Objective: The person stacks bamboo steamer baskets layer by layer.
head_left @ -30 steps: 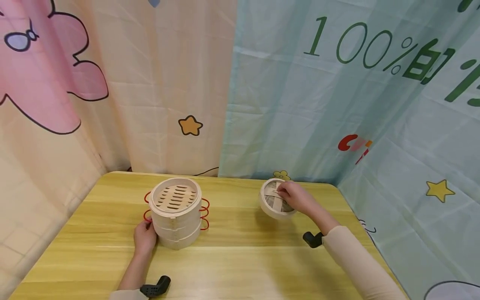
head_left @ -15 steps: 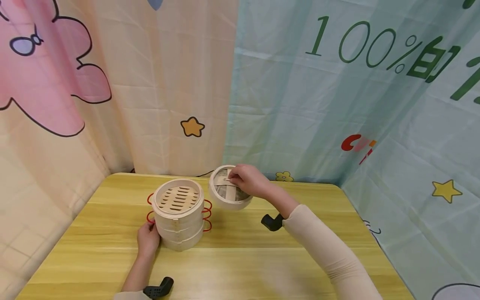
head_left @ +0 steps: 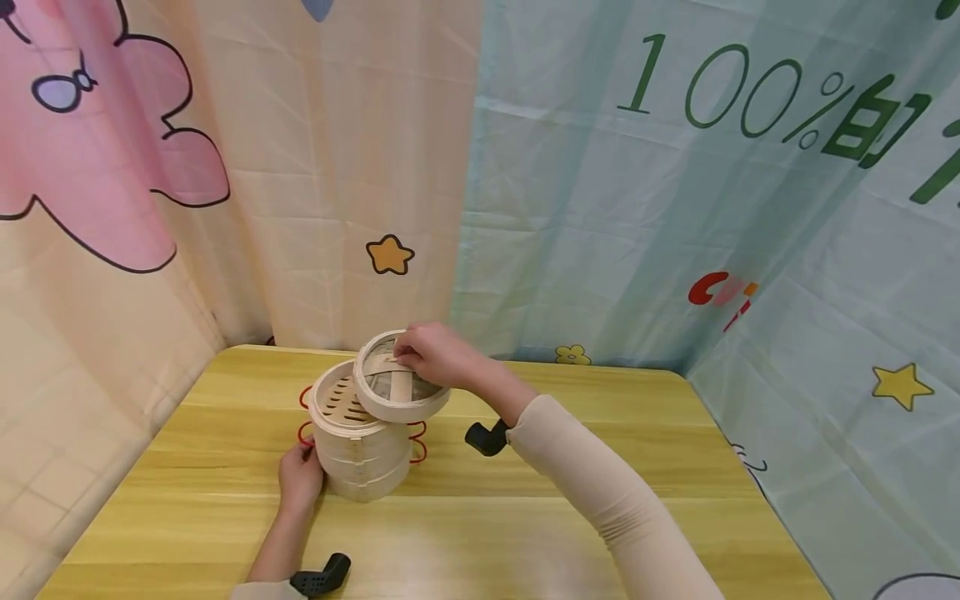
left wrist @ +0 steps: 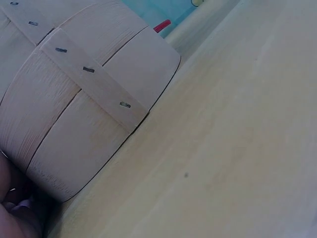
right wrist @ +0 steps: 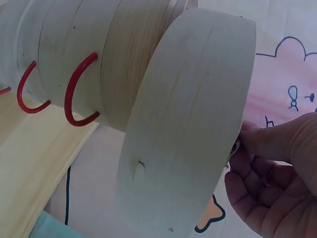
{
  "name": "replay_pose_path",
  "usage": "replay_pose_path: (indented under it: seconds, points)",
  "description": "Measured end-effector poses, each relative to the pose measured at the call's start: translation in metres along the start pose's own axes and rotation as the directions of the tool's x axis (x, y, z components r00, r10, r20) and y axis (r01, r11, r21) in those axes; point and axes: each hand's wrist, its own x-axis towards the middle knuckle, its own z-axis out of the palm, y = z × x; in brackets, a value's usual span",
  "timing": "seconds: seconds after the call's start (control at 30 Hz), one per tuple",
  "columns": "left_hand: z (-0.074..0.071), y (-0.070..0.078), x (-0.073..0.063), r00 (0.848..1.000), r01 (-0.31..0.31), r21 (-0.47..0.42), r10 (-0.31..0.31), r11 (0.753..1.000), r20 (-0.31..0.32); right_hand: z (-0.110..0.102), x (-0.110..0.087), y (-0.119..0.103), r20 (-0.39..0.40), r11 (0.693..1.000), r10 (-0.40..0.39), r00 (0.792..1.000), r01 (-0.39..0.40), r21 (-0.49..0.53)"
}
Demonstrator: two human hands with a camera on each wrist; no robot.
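Note:
A stacked bamboo steamer (head_left: 367,458) with a slatted top tray and red side loops stands at the left of the table. My left hand (head_left: 300,479) is at its left side, with the fingers gathered by the lower red loop; the steamer wall hides part of them. In the left wrist view, curled fingers (left wrist: 20,215) show at the steamer's base. My right hand (head_left: 438,354) pinches the small knob of the round steamer lid (head_left: 401,408). The lid is tilted over the right part of the steamer's top, and in the right wrist view its rim (right wrist: 188,109) overlaps the upper tier.
The wooden table (head_left: 525,517) stretches to the right and in front of the steamer. A printed curtain (head_left: 360,167) hangs behind the table's back edge and along the sides. Black wrist cameras (head_left: 487,437) stick out near both hands.
My right hand has carried the lid leftward from the right side of the table to above the steamer. My left hand has stayed at the steamer's left side.

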Motion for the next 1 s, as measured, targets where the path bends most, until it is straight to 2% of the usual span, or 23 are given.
replay_pose_path:
  seconds: [0.27, 0.53, 0.77, 1.0]
  points:
    - [-0.001, 0.000, -0.002, 1.000, 0.015, -0.023, -0.014, 1.000, 0.009, 0.009, 0.020, -0.017, 0.047, 0.999, -0.008, 0.999, 0.010, -0.032]
    - [-0.001, 0.003, -0.002, 0.999, 0.026, -0.007, -0.026, 1.000, 0.018, 0.015, 0.034, -0.027, 0.074, 0.997, -0.029, 0.997, 0.034, -0.067]
    - [-0.001, 0.002, -0.001, 0.999, 0.036, -0.011, -0.036, 0.999, 0.018, 0.019, 0.040, -0.030, 0.102, 0.997, -0.016, 0.995, 0.023, -0.068]
    - [0.000, 0.000, -0.001, 0.999, 0.035, -0.032, -0.034, 0.999, 0.019, 0.019, 0.041, -0.031, 0.096, 0.997, -0.024, 0.995, 0.031, -0.074]
